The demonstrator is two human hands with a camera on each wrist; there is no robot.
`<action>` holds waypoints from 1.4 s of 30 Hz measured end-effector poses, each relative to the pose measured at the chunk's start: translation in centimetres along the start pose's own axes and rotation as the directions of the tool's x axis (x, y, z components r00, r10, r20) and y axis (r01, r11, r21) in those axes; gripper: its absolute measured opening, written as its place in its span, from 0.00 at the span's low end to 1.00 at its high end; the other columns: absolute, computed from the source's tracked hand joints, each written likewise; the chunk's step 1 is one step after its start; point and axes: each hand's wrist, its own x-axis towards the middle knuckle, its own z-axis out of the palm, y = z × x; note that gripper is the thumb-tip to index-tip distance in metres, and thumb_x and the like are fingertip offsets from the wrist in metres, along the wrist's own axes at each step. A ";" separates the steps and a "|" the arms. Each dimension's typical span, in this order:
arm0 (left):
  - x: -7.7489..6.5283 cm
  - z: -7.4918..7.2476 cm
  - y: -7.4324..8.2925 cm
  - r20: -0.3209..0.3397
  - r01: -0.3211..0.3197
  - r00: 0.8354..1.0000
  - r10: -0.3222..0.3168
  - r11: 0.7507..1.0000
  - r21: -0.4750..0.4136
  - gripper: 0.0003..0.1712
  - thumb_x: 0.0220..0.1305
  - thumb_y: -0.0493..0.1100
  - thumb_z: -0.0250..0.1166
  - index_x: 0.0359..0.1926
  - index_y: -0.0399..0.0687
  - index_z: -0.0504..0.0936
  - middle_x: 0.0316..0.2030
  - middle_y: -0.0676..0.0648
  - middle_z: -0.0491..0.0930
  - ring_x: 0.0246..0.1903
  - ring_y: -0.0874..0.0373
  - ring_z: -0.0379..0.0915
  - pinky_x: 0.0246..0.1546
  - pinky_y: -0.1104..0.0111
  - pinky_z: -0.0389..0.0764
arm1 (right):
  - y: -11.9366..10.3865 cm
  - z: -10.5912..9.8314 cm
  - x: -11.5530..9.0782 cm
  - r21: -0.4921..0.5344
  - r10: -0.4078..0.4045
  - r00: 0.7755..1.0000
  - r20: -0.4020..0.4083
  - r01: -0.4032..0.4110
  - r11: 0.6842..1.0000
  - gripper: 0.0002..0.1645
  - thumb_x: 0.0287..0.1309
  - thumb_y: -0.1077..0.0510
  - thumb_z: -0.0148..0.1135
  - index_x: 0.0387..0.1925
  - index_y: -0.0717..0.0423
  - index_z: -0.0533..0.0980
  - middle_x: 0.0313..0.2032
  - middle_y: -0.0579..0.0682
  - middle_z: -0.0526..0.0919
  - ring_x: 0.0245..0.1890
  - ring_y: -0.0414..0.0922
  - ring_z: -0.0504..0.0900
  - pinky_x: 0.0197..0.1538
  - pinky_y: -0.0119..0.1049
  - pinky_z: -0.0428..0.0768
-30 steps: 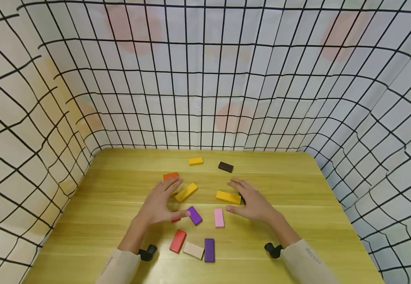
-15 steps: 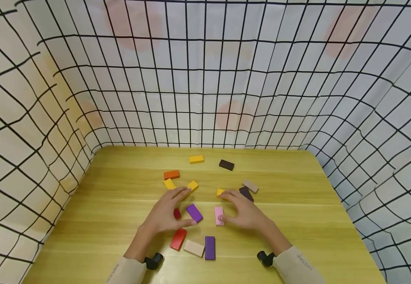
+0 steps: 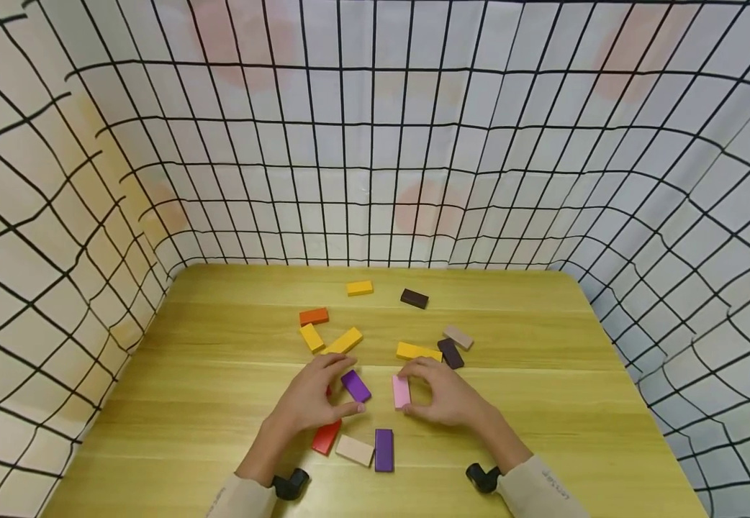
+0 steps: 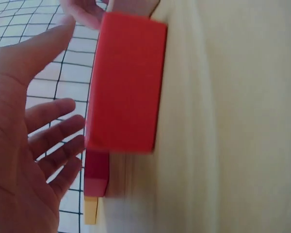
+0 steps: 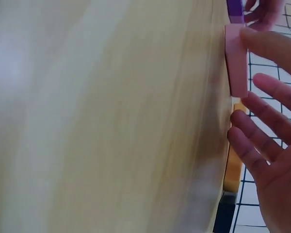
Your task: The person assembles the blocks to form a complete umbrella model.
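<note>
My right hand (image 3: 446,392) holds a pink block (image 3: 401,393) by its two short ends, thumb at the near end and fingertips at the far one. The block lies low at the table in the right wrist view. Around a purple block (image 3: 356,386) my left hand (image 3: 313,396) is spread, its thumb and fingers relaxed and apart from it. Under the left hand, a dark red block (image 4: 96,172) is mostly hidden in the head view. A bright red block (image 4: 128,82) lies nearest the left wrist.
Closer to me lie a beige block (image 3: 354,450) and a dark purple block (image 3: 384,450). Beyond the hands are several yellow blocks (image 3: 419,351), an orange block (image 3: 313,316), dark brown blocks (image 3: 414,298) and a tan block (image 3: 458,337). A black grid (image 3: 368,169) encloses the wooden table.
My right hand has come nearer and left, off the yellow block and onto the pink one. My left hand has moved nearer and right, from the yellow blocks to around the purple block.
</note>
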 end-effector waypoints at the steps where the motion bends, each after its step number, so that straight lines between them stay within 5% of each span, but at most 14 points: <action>1: 0.0 0.1 0.0 0.004 0.005 1.000 -0.005 1.000 -0.007 0.51 0.53 0.76 0.70 0.73 0.59 0.74 0.70 0.47 0.72 0.69 0.47 0.69 0.67 0.48 0.74 | 0.1 0.1 0.0 -0.001 0.001 1.000 0.002 -0.001 1.000 0.30 0.55 0.41 0.76 0.58 0.43 0.80 0.58 0.38 0.81 0.65 0.44 0.76 0.70 0.49 0.75; 13: 0.0 0.8 0.1 -0.040 0.020 0.999 -0.022 0.998 -0.052 0.45 0.54 0.71 0.74 0.67 0.53 0.80 0.58 0.50 0.78 0.51 0.59 0.73 0.51 0.61 0.81 | 0.4 0.7 0.8 0.007 0.012 1.000 -0.012 -0.012 1.000 0.30 0.57 0.41 0.75 0.58 0.46 0.81 0.59 0.41 0.82 0.64 0.43 0.78 0.70 0.46 0.76; 26: 0.1 1.5 0.1 -0.043 0.041 0.998 -0.044 0.997 -0.072 0.43 0.52 0.67 0.78 0.63 0.49 0.82 0.56 0.48 0.79 0.55 0.55 0.75 0.58 0.56 0.81 | 0.1 1.1 2.0 -0.005 0.065 0.998 -0.017 -0.065 0.998 0.34 0.55 0.41 0.77 0.61 0.47 0.80 0.60 0.45 0.83 0.66 0.48 0.77 0.71 0.50 0.74; 33: 0.0 1.9 0.1 -0.060 0.070 0.995 -0.074 0.996 -0.059 0.48 0.47 0.68 0.80 0.64 0.48 0.81 0.51 0.50 0.78 0.45 0.59 0.73 0.50 0.60 0.82 | 0.3 1.4 2.9 0.019 0.052 0.997 -0.052 -0.051 0.999 0.34 0.55 0.42 0.76 0.61 0.48 0.80 0.62 0.48 0.82 0.67 0.52 0.77 0.71 0.52 0.73; 42: 0.5 1.8 0.3 -0.069 0.070 0.995 -0.076 0.994 -0.081 0.46 0.45 0.67 0.82 0.61 0.48 0.82 0.49 0.49 0.79 0.46 0.58 0.75 0.51 0.58 0.83 | 0.9 0.7 4.5 0.051 0.047 0.995 -0.091 -0.043 0.998 0.34 0.54 0.46 0.78 0.62 0.49 0.80 0.59 0.47 0.84 0.63 0.48 0.80 0.69 0.48 0.76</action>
